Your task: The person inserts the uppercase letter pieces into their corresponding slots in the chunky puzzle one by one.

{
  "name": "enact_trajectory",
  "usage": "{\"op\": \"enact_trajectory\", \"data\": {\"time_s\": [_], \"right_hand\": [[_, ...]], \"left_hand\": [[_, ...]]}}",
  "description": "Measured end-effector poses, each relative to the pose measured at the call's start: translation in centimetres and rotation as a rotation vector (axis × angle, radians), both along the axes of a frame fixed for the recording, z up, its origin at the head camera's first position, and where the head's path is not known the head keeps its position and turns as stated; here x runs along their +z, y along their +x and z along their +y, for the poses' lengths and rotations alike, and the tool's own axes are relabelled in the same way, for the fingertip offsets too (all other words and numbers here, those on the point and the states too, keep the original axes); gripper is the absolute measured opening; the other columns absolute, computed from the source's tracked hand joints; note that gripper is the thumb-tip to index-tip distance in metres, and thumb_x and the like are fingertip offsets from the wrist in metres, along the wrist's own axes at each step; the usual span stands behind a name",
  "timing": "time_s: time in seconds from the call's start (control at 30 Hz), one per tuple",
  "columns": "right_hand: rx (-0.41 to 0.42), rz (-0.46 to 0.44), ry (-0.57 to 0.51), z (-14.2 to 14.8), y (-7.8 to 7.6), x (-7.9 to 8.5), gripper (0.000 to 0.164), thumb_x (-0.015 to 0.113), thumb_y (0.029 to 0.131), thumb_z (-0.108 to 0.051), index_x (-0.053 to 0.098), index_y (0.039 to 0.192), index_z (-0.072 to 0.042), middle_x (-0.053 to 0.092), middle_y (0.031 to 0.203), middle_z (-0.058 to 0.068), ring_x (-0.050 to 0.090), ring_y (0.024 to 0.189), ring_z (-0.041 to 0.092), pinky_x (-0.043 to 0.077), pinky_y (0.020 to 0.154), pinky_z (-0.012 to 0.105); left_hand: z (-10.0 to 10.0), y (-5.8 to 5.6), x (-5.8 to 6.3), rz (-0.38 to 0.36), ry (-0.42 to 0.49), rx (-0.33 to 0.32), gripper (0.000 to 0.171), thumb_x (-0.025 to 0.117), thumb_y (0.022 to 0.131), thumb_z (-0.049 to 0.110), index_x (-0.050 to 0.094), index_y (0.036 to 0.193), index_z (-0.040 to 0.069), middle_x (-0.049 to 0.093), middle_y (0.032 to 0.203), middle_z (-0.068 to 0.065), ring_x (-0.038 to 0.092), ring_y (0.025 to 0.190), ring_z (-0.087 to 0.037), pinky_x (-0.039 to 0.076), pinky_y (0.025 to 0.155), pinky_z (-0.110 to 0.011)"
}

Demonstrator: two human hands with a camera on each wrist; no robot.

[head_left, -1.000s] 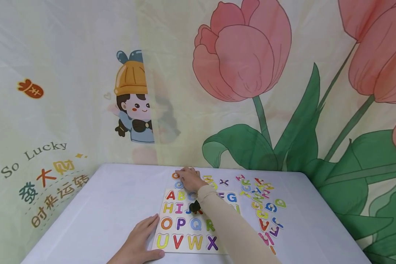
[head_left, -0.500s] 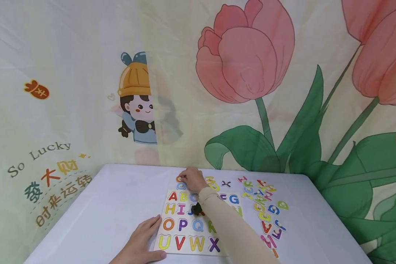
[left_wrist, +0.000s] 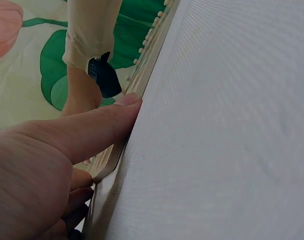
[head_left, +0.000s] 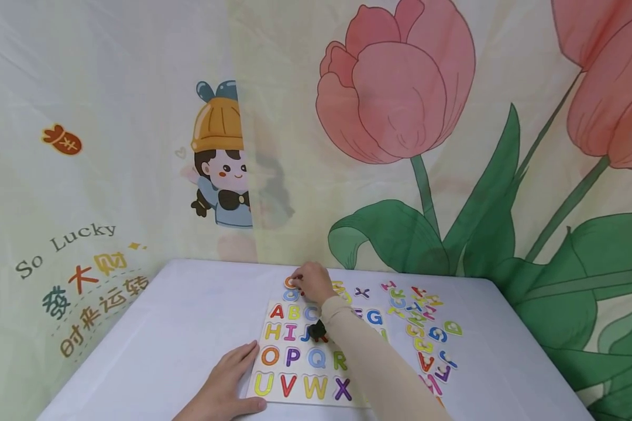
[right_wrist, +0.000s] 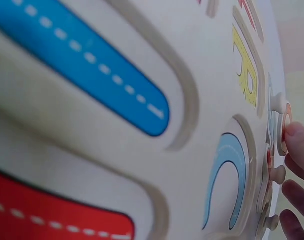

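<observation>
Steadying an alphabet board (head_left: pixel 299 400), pinching an orange letter piece (head_left: pixel 288 282)

Bracing the board's near-left corner with a left hand (head_left: pixel 223 377): touching the rim with an outstretched thumb and straight fingers, clasping nothing. Showing recessed letters above, from the U, V, W, X row up to A, B, C, and passing partly under a right sleeve (head_left: pixel 379 356). Offering open room on the white table (head_left: pixel 200 304) left of the board; narrowing on the right, beside scattered letter pieces (head_left: pixel 426 362).

Adjoining a blue letter piece (head_left: pixel 290 296) just beyond the board's far edge. Behind it, gripping the orange piece between thumb and fingers of the right hand (head_left: pixel 314 282). Judging the step as handling one loose piece, whether picking up or setting down being impossible to tell. Calling next, probably, for a lift clearing the blue piece and the board's rim, or a clean release without nudging.

Including also, to the right, yellow letter pieces (head_left: pixel 338 287) and a purple X piece (head_left: pixel 362 293). Ending just behind at the table's far edge and a tulip-printed backdrop (head_left: pixel 400 105), allowing little room for reaching farther.
</observation>
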State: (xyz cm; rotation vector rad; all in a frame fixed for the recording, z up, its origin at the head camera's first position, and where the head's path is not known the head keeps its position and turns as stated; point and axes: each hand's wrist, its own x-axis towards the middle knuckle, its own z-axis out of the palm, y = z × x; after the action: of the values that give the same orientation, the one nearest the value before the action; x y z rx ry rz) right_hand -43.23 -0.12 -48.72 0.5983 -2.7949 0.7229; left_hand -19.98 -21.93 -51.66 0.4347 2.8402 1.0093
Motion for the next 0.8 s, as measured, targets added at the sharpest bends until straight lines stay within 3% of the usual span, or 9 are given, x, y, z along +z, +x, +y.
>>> {"op": "enact_trajectory", "data": {"time_s": [0.23,0.43,0.57,0.8], "right_hand": [[-0.019,-0.021,-0.01,0.2,0.6,0.2,0.015,0.082,0.096,-0.028,0.086,0.105,-0.018,0.071,0.096,-0.006,0.059,0.089,0.012,0.05,0.084,0.031],[0.011,0.01,-0.011,0.3,1.9,1.3,0.016,0.082,0.096,-0.031,0.087,0.103,-0.018,0.07,0.091,-0.009,0.057,0.088,0.01,0.049,0.081,0.028],[0.021,-0.003,0.006,0.6,4.0,2.2,0.017,0.083,0.094,-0.034,0.087,0.101,-0.018,0.067,0.088,-0.011,0.055,0.086,0.008,0.048,0.078,0.027],[0.032,-0.024,-0.052,1.6,9.4,3.4,0.018,0.085,0.092,-0.036,0.087,0.098,-0.019,0.069,0.087,-0.011,0.055,0.081,0.007,0.048,0.071,0.025]], "left_hand": [[-0.1,0.1,0.0,-0.006,0.014,-0.008,0.114,0.092,0.075,0.055,0.041,0.163,0.004,0.037,0.17,-0.013,0.031,0.153,-0.046,0.033,0.117,-0.072],[-0.1,0.0,0.1,-0.044,0.011,0.026,0.116,0.092,0.073,0.058,0.041,0.163,0.005,0.035,0.17,-0.013,0.028,0.155,-0.046,0.03,0.119,-0.072],[-0.3,0.1,0.0,-0.028,0.016,0.026,0.116,0.091,0.073,0.059,0.042,0.162,0.004,0.036,0.17,-0.011,0.028,0.155,-0.043,0.03,0.12,-0.07],[-0.3,0.3,0.1,-0.006,0.038,0.012,0.115,0.09,0.074,0.061,0.042,0.162,0.004,0.036,0.17,-0.012,0.028,0.155,-0.043,0.028,0.12,-0.071]]}}
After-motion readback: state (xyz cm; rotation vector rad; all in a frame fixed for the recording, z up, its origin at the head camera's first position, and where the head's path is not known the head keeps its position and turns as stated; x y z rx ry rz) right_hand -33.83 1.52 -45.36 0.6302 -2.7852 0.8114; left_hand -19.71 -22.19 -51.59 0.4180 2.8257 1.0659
